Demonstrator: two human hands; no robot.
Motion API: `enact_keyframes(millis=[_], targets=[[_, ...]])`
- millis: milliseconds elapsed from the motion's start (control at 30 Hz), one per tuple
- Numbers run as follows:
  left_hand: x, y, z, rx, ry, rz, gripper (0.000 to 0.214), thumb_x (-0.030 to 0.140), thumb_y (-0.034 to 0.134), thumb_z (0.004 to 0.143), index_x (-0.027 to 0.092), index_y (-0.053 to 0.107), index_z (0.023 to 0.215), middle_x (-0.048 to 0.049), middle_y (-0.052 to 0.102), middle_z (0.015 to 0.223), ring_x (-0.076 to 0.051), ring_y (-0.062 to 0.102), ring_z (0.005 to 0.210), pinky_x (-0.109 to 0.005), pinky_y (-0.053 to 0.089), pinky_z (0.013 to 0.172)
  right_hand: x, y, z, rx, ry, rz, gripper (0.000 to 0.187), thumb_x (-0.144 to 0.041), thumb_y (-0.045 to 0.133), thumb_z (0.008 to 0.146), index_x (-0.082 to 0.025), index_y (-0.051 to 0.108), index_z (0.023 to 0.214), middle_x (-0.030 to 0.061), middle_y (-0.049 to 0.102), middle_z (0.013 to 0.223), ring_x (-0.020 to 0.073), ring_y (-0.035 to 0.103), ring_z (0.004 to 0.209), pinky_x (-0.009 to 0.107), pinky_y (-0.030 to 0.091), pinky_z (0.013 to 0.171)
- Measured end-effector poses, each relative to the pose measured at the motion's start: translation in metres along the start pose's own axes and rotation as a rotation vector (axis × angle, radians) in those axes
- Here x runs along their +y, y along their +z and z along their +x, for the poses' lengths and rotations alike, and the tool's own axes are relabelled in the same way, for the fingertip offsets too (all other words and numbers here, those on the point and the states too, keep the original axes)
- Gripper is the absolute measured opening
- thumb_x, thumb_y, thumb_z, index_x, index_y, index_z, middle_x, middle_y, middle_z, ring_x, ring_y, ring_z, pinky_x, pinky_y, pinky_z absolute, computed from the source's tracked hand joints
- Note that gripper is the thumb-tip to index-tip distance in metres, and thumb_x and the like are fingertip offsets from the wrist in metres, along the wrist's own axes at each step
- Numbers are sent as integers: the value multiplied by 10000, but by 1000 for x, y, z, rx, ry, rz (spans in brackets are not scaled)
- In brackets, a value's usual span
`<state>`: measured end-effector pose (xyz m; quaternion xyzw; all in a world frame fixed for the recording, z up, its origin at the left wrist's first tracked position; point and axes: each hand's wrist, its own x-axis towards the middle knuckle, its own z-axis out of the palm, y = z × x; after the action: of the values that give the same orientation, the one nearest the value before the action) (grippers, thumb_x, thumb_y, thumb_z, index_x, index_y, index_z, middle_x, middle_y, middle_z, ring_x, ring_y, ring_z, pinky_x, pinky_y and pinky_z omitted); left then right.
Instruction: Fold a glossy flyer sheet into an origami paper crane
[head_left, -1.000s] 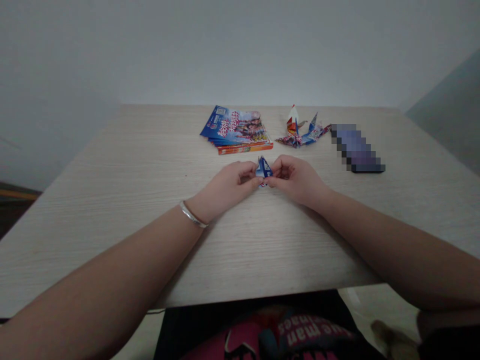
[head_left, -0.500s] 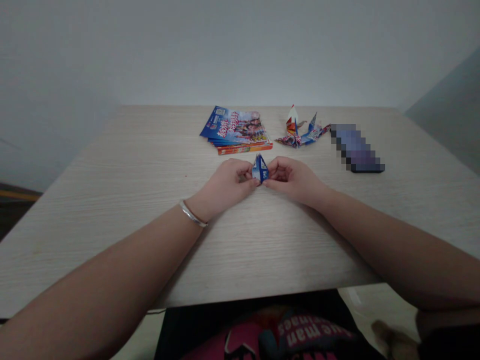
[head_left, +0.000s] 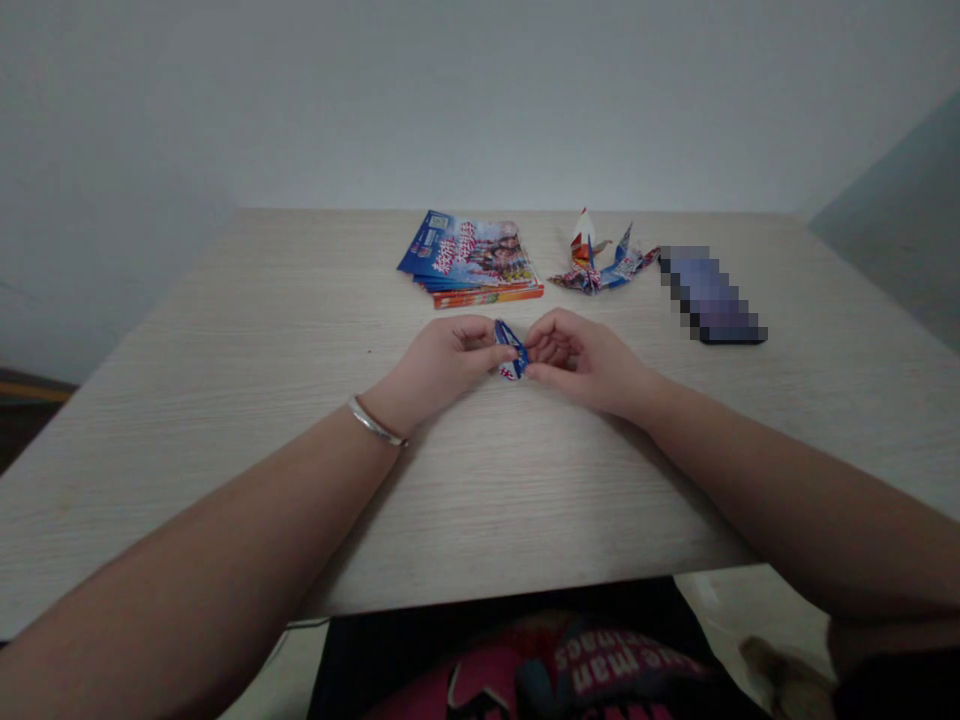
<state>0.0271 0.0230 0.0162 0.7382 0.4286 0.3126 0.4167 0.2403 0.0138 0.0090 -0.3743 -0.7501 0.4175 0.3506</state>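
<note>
A small piece of folded paper, blue and white with a bit of red print, is held between both hands just above the table. My left hand pinches its left side, thumb lying across the front. On the other side, my right hand grips the right edge between thumb and curled forefinger. A silver bangle circles my left wrist. Fingers cover part of the paper, so its full fold shape is hidden.
Behind my hands lies a fanned stack of printed leaflets. To its right sit folded paper cranes with colourful print. A phone, blurred out, lies at the right. The pale wooden table meets a wall at its far edge.
The folded paper has turned and tilted between my fingers, with red print now showing at its lower edge. My left hand has shifted slightly left, its thumb now across the paper.
</note>
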Motion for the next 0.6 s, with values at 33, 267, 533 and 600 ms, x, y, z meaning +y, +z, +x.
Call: enact_keyframes(millis=[33, 267, 533, 600], targets=[[0, -1, 0, -22, 8, -16, 197, 327, 640, 836, 153, 674, 752, -5, 667, 714, -135, 555, 678, -259, 431, 662, 1, -1, 0, 13, -9, 22, 235, -314, 728, 796, -223, 567, 940, -23, 626, 757, 124, 584, 639, 276, 486, 599], [-4, 1, -1, -115, 33, -173, 126, 268, 654, 854, 147, 681, 874, -18, 720, 811, -129, 636, 739, -247, 492, 727, 11, -1, 3, 69, -38, 180, 278, -327, 772, 789, -232, 572, 957, -34, 608, 771, 110, 584, 691, 247, 507, 632], [-5, 1, -1, -140, -4, -271, 97, 230, 711, 823, 136, 688, 819, -27, 727, 777, -113, 640, 688, -227, 510, 678, 15, -2, 5, -35, -74, 295, 249, -270, 776, 813, -221, 598, 980, -12, 673, 828, 118, 647, 748, 269, 564, 717], [-4, 1, 0, -149, 4, -268, 93, 230, 711, 821, 138, 701, 811, -20, 721, 762, -111, 631, 677, -228, 512, 679, 17, -2, 5, -58, -90, 312, 255, -266, 777, 814, -222, 597, 990, -13, 677, 833, 121, 658, 764, 274, 571, 731]])
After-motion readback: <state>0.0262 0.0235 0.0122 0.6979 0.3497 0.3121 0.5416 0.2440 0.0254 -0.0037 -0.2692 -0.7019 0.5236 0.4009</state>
